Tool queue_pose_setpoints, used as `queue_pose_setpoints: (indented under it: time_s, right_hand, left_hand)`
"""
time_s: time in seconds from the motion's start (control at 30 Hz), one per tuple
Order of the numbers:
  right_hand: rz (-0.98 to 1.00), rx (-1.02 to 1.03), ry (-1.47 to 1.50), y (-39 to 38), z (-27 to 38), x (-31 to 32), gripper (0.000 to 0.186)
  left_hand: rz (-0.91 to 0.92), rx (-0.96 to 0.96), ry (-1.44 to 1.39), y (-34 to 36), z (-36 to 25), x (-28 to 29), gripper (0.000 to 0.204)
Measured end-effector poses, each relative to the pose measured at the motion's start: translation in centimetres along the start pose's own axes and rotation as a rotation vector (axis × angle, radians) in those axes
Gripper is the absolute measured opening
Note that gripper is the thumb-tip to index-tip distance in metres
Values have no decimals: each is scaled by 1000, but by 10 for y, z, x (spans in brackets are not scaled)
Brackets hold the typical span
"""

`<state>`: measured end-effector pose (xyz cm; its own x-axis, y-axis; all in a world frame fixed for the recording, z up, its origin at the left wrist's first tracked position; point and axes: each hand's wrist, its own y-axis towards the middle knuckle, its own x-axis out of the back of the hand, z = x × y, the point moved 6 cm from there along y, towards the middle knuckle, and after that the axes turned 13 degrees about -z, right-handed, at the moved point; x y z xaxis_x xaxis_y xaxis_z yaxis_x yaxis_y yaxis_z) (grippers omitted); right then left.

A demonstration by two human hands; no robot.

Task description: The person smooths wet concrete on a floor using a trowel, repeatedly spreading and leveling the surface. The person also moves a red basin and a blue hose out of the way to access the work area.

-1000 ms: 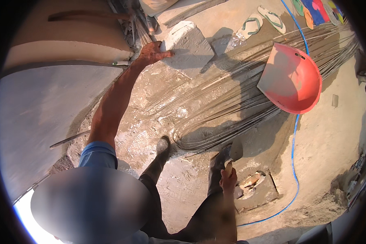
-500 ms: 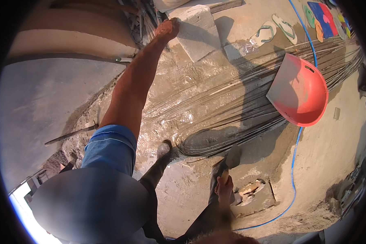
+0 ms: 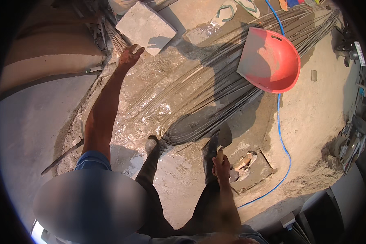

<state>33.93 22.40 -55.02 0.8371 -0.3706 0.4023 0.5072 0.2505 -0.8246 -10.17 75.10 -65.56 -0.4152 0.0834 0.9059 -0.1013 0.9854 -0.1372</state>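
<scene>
My left hand is stretched out at the upper left, fingers apart and holding nothing. Just beyond its fingertips lies a pale concrete slab, with the hand's shadow across its lower corner; whether they touch I cannot tell. Low in the middle, my right hand is closed around the handle of a trowel, whose dark blade points away from me, close to my right boot. Wet grey mortar covers the ground between my left arm and the steel rods.
A bundle of bent steel rods runs to the upper right, under a red plastic scoop pan. A blue hose curves along the right. Flip-flops lie at the far edge. Rubble fills a hole beside my right hand.
My left hand has come off the slab's edge and drawn back toward me, its fingers spreading. The slab now lies at a different angle. The view has shifted; my right hand still grips the trowel.
</scene>
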Motion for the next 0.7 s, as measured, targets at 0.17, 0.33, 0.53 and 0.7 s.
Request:
queue_pose_setpoints:
  time_s: [0.17,0.33,0.53,0.7]
  right_hand:
    - [-315,409,-181,11,-1,51,27]
    - [-311,237,142,97,86,114,25]
    - [-436,260,300,322,195,188,28]
    - [-801,301,-171,506,260,245,38]
  left_hand:
    - [193,10,-54,-239,3,-46,56]
    - [455,449,175,-491,70,-36,50]
    - [353,523,204,-584,62,23,37]
    - [187,504,259,-612,50,43,24]
